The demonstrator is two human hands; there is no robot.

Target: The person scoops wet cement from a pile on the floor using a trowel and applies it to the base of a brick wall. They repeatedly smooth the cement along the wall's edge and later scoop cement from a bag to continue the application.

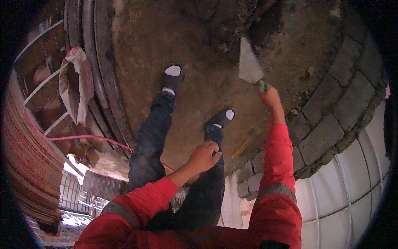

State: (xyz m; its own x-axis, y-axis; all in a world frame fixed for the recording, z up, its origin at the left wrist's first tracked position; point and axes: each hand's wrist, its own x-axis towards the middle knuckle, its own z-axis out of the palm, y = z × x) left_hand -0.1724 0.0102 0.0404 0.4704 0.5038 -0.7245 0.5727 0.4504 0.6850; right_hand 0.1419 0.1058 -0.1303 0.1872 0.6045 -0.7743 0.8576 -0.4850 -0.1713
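As a person in red sleeves looks down at a dirt-brown floor point(195, 97), the right hand point(270, 99) reaches forward on the right, its fingers wrapped around the green handle point(262, 86) of a trowel point(250, 64). The trowel's pale, pointed metal blade faces away from the person, its tip at the near edge of a dark, rough heap point(228, 25) on the far side; whether it touches the heap cannot be told.

The left hand point(204, 157) hangs nearer, in front of the right leg, back upward, fingers curled and thumb beside them. Whether its fingertips press together, or anything lies in its palm, cannot be told.

Both feet wear dark shoes point(222, 118) over white socks, below dark trousers point(150, 141). To the right, grey blocks point(321, 99) with visible joints curve toward the near side, beside a white gridded surface point(331, 199).

To the left, an off-white sack point(76, 89) with red markings near its top hangs on a pale metal frame point(40, 88), close to long dark beams point(97, 62). A pink hose point(89, 137) runs past. At the near left, a layered brown stack point(31, 166) carries rows of red print, too slanted and small to read.
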